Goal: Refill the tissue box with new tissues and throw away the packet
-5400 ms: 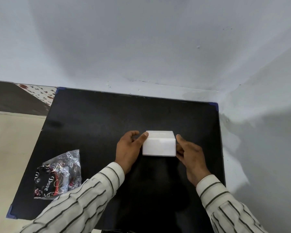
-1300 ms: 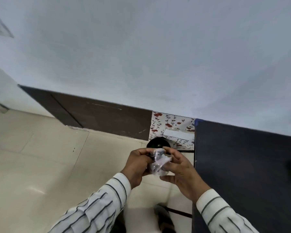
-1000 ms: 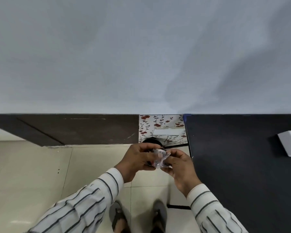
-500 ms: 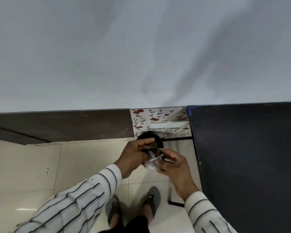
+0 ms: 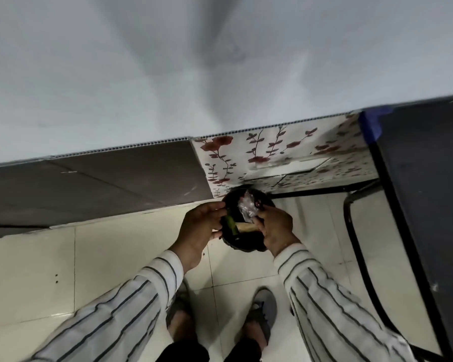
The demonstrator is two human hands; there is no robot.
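Note:
The crumpled clear tissue packet point(image 5: 247, 208) with dark print is pinched in my right hand point(image 5: 273, 226), directly over the open mouth of a small black bin point(image 5: 246, 244) on the floor. My left hand point(image 5: 200, 229) is beside it at the bin's left edge, off the packet, with fingers and thumb apart. A green and a tan item lie inside the bin. The tissue box is out of view.
The black table point(image 5: 429, 205), with blue tape on its corner, stands at the right on dark metal legs. A floral panel point(image 5: 272, 155) and a brown skirting board line the wall behind the bin. My sandalled feet stand on cream floor tiles below.
My view has tilted down towards the bin. Both hands moved forward over it, and my left hand has let go of the packet, which my right hand now holds alone.

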